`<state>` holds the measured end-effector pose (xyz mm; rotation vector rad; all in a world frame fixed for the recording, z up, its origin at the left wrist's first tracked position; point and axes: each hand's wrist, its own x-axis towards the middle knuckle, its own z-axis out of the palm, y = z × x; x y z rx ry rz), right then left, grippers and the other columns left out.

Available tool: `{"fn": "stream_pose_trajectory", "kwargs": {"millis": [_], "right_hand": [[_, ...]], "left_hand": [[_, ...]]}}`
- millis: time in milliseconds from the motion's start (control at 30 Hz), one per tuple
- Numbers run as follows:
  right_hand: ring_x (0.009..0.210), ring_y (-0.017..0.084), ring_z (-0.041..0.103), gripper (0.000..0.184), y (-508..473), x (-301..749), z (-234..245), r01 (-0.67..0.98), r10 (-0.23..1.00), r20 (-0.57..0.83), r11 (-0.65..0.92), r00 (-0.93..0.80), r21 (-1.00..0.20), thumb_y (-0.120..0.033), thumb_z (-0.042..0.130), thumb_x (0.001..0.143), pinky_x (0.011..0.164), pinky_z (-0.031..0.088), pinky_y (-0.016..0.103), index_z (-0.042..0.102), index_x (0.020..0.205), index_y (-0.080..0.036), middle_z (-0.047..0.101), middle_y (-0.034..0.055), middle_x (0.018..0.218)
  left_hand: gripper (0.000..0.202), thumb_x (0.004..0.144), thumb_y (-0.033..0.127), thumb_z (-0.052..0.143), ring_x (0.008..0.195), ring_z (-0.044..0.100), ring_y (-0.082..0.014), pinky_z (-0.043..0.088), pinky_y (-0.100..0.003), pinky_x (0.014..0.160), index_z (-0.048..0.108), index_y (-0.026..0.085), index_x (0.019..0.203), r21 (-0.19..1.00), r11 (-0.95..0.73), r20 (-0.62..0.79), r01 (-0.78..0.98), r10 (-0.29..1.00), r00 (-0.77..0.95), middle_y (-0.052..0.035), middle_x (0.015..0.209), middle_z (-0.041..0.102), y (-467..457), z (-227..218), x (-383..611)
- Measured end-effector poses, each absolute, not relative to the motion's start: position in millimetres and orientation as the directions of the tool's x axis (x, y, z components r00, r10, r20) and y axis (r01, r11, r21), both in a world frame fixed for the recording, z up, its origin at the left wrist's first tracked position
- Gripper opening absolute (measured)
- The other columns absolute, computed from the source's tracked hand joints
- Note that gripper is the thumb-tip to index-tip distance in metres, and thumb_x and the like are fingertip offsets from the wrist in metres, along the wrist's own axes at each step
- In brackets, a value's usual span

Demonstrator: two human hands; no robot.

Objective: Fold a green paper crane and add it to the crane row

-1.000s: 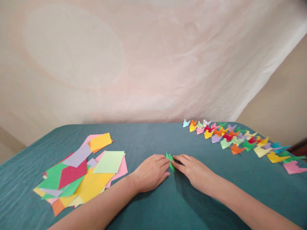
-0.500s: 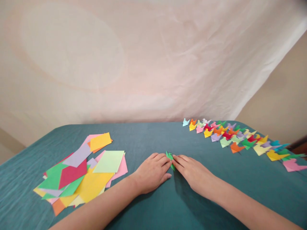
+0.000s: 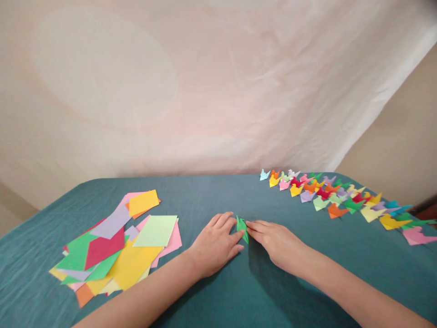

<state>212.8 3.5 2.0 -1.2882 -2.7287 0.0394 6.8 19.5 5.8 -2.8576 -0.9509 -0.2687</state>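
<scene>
A small green folded paper point(image 3: 242, 228) with pointed tips lies on the table in the middle, between my two hands. My left hand point(image 3: 216, 243) rests palm down to its left, open. One finger of it reaches the paper's left edge, while the others are lifted and spread. From the other side, my right hand point(image 3: 273, 241) has its fingers held together, their tips at the paper's right edge. The thumb of my right hand is mostly hidden.
Loose coloured paper squares, such as a pale green sheet point(image 3: 155, 231) and a yellow sheet point(image 3: 143, 203), are heaped at left. Rows of folded paper birds stand at right, a pink bird point(image 3: 419, 235) nearest. A dark green cloth point(image 3: 211, 196) covers the table; a pale sheet point(image 3: 218, 91) hangs behind.
My left fingers have lifted and spread away from the green folded paper, showing more of it. My right hand has shifted only slightly and stays at the paper's right edge.
</scene>
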Motion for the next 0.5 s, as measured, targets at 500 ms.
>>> {"fn": "stream_pose_trajectory", "kwargs": {"millis": [500], "right_hand": [[0.093,0.021,0.053,0.027,4.9,201.3,-13.5,0.802,0.783,0.171,0.580,-0.598,0.144,-0.011,0.042,0.088,0.074,0.048,0.033,0.055,0.112,-0.015,0.057,0.0089,0.101]], "left_hand": [[0.032,0.088,0.038,0.047,0.122,0.035,-0.0259,0.029,-0.043,0.101,0.053,0.022,0.115,-0.023,-0.795,0.206,0.606,0.590,0.781,-0.0083,0.111,0.050,21.3,3.4,6.5]]}}
